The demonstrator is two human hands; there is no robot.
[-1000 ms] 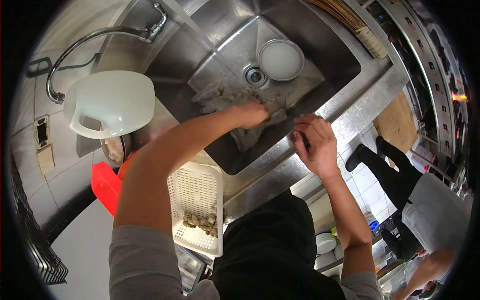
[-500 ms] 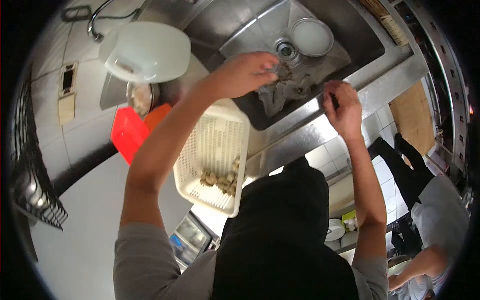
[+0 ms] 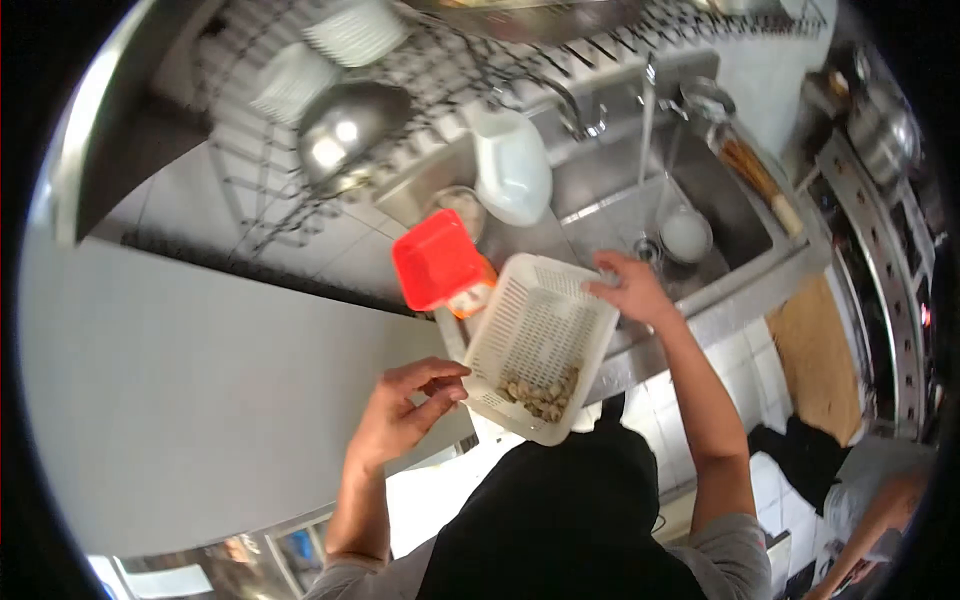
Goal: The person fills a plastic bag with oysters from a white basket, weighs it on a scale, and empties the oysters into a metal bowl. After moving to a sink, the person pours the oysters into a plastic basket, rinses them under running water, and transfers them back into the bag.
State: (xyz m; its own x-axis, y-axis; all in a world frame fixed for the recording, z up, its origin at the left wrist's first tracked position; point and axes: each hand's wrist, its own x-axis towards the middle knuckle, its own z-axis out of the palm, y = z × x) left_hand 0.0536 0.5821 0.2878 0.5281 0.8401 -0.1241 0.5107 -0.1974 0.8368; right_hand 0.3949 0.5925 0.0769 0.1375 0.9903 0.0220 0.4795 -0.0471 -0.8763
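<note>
A white perforated plastic basket [image 3: 540,300] stands by the sink, in front of my apron, with a small heap of pale brownish food pieces [image 3: 542,398] in its near end. My left hand [image 3: 405,410] is at the basket's left side, fingers bent and thumb apart, fingertips right at the rim. At the far right corner my right hand [image 3: 635,288] straddles the rim, thumb and forefinger spread apart. Beyond it is the steel sink [image 3: 600,195], with a round white bowl [image 3: 686,236] near the drain and water running from a tap.
Left of the basket are a red plastic tray [image 3: 438,260] and a metal bowl of pale food [image 3: 462,208]. A white container [image 3: 512,165] stands by the sink. A wire rack [image 3: 265,190] holds stacked plates and a steel bowl. Another person [image 3: 870,500] works at right.
My view has swung left and back. Both hands have left the sink: the left is now at the basket's left side, the right at its far right corner.
</note>
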